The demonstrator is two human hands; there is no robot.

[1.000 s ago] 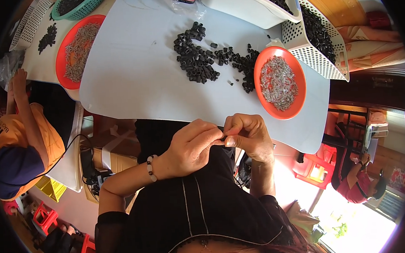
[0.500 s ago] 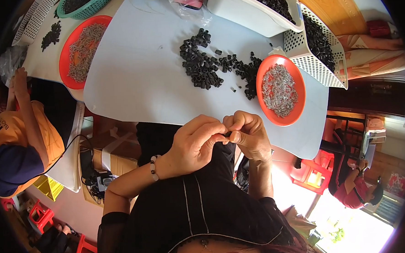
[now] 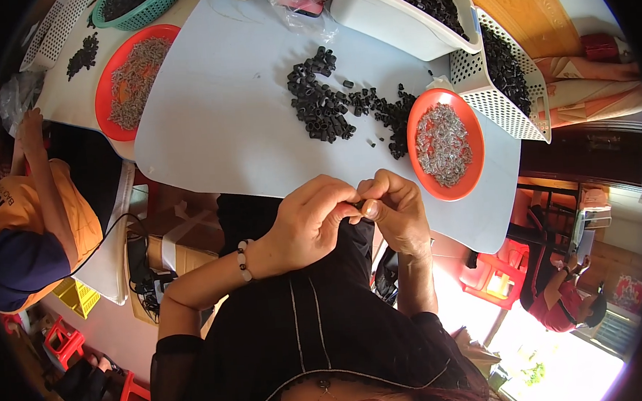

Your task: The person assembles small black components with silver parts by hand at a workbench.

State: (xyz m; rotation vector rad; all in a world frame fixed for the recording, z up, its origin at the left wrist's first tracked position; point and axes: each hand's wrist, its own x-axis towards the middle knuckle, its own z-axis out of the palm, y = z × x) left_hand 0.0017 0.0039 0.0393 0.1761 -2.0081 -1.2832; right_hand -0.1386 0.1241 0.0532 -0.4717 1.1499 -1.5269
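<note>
My left hand [image 3: 302, 223] and my right hand [image 3: 398, 214] meet fingertip to fingertip just off the table's near edge. Both are closed in a pinch around a small black piece [image 3: 358, 205], mostly hidden by the fingers. Beyond them on the pale table [image 3: 208, 126] lies a loose pile of short black tubular pieces [image 3: 321, 106]. A trail of smaller black pieces [image 3: 389, 113] runs from it to the right. Nearest my right hand is an orange-red plate [image 3: 413, 134] heaped with small clear and metallic parts [image 3: 445, 147].
A white tub [image 3: 392, 26] and a perforated white basket [image 3: 486, 90], both full of black pieces, stand at the far right. On the left table are another red plate [image 3: 103, 103] and a green basket [image 3: 141, 20]. A person in orange [image 3: 45, 208] sits at left.
My hands have risen slightly, still joined at the fingertips. The right thumb has shifted over the small black piece, covering more of it. The piles and plates have not moved.
</note>
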